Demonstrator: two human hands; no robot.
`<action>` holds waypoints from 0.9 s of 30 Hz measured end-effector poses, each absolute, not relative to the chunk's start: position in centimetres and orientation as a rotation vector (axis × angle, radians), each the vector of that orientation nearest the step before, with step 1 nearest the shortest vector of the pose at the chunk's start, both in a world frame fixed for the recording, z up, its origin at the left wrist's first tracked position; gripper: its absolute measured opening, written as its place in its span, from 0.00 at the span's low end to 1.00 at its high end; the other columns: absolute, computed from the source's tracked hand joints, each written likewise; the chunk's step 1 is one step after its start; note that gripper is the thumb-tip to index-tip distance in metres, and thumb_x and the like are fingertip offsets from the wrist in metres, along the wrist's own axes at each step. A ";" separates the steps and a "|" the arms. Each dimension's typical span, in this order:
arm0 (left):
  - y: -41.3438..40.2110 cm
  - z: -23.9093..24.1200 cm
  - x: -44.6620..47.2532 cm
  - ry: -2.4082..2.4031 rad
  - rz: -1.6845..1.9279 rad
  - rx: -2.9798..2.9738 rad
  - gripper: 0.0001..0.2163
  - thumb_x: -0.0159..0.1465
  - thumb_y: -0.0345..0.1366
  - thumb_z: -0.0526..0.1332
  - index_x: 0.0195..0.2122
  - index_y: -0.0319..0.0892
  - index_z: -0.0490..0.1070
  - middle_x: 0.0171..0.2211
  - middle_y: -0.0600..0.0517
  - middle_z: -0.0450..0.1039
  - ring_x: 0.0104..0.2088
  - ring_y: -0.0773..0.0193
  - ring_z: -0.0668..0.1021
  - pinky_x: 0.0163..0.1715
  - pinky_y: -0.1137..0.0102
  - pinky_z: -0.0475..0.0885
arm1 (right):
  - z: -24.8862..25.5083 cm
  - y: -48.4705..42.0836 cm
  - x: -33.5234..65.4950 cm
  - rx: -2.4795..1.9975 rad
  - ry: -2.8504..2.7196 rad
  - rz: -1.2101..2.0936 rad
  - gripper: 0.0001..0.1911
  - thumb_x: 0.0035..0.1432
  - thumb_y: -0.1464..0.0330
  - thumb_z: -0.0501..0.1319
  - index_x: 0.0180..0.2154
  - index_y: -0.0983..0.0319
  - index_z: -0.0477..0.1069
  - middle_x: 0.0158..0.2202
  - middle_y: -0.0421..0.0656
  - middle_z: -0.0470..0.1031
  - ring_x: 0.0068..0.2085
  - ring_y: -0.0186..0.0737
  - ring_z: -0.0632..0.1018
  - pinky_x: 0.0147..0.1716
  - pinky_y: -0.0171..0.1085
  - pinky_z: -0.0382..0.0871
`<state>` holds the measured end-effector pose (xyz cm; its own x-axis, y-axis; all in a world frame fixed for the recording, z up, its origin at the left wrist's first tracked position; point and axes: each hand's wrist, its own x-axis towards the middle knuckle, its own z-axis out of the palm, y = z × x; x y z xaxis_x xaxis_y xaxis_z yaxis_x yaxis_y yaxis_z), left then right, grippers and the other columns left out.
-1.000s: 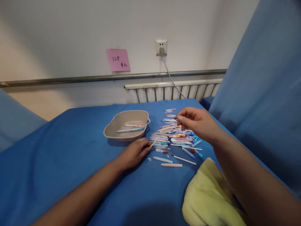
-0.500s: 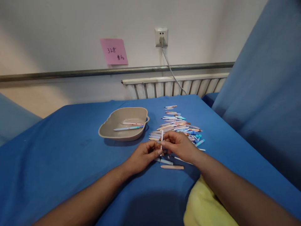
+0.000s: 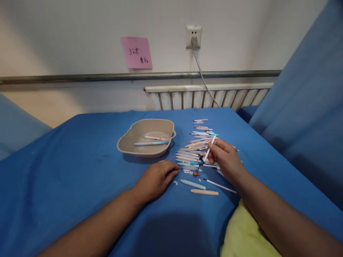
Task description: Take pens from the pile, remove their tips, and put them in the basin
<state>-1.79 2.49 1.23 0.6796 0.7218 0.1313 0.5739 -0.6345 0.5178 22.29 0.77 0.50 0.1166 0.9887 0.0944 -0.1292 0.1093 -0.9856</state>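
A heap of pen parts (image 3: 197, 150), barrels, caps and thin refills, lies on the blue cloth. My right hand (image 3: 226, 159) hovers over the heap, fingers pinched on a thin white refill (image 3: 209, 149) that points up and away. My left hand (image 3: 158, 178) rests palm down on the cloth just left of the heap, fingers loosely curled with nothing seen in them. A beige tray (image 3: 128, 142) behind the left hand holds two finished pens (image 3: 151, 143). A light blue barrel (image 3: 192, 184) and a peach barrel (image 3: 204, 192) lie loose in front of the heap.
A blue-covered table (image 3: 80, 171) carries everything. A yellow cloth (image 3: 243, 235) lies at the near right under my forearm. Blue fabric (image 3: 308, 100) rises at the right. Behind are a radiator (image 3: 209, 98), a wall socket with a cable (image 3: 193, 35) and a pink note (image 3: 136, 53).
Half a second ago both hands held the white refill together. The left hand has let go and dropped to the cloth; the right hand has carried the refill to the right, over the heap.
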 end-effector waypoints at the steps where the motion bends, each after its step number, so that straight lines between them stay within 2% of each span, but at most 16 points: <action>1: 2.4 1.2 -1.7 0.994 0.427 2.500 0.09 0.66 0.34 0.53 0.41 0.43 0.72 0.36 0.50 0.75 0.38 0.61 0.75 0.39 0.69 0.68 | 0.6 0.8 22.3 -1.075 -1.052 1.115 0.14 0.57 0.62 0.58 0.24 0.62 0.63 0.16 0.34 0.65 0.18 0.29 0.65 0.19 0.30 0.58; 10: 0.7 1.4 0.4 0.782 0.226 2.688 0.07 0.66 0.36 0.55 0.42 0.43 0.69 0.41 0.48 0.72 0.42 0.58 0.71 0.44 0.65 0.66 | 0.7 1.0 22.2 -1.030 -0.993 1.129 0.14 0.56 0.62 0.60 0.23 0.62 0.63 0.16 0.34 0.65 0.18 0.28 0.65 0.19 0.29 0.58; 15: 0.6 1.8 0.4 0.917 0.274 2.625 0.07 0.67 0.36 0.52 0.40 0.42 0.68 0.35 0.49 0.72 0.36 0.59 0.72 0.38 0.66 0.67 | 0.9 1.1 22.1 -1.026 -0.999 1.105 0.14 0.56 0.62 0.61 0.23 0.62 0.63 0.17 0.34 0.66 0.18 0.27 0.66 0.19 0.29 0.58; 18: 1.0 3.1 -0.4 0.916 0.443 2.566 0.07 0.66 0.35 0.52 0.42 0.42 0.67 0.36 0.50 0.71 0.37 0.61 0.72 0.38 0.68 0.66 | 0.9 1.1 22.2 -1.028 -0.994 1.097 0.13 0.56 0.62 0.60 0.23 0.62 0.63 0.17 0.34 0.67 0.18 0.27 0.66 0.18 0.29 0.58; 20: 1.3 3.9 -0.7 0.926 0.534 2.551 0.06 0.65 0.34 0.53 0.39 0.42 0.68 0.34 0.51 0.70 0.36 0.62 0.71 0.38 0.68 0.66 | 0.9 1.1 22.3 -1.031 -1.006 1.099 0.13 0.56 0.63 0.60 0.24 0.62 0.63 0.18 0.34 0.67 0.18 0.27 0.66 0.18 0.29 0.58; 27: 1.5 3.4 -0.1 0.894 0.481 2.555 0.05 0.63 0.33 0.55 0.35 0.42 0.70 0.29 0.53 0.69 0.32 0.64 0.70 0.34 0.70 0.65 | 1.1 1.1 22.2 -1.049 -1.065 1.072 0.13 0.55 0.63 0.60 0.23 0.61 0.62 0.18 0.34 0.67 0.18 0.28 0.67 0.19 0.30 0.59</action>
<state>-0.09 1.46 3.40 0.7375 0.6485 0.1886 0.5148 -0.7206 0.4645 22.21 1.07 1.08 0.1460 0.9796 0.1379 -0.1436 0.1589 -0.9768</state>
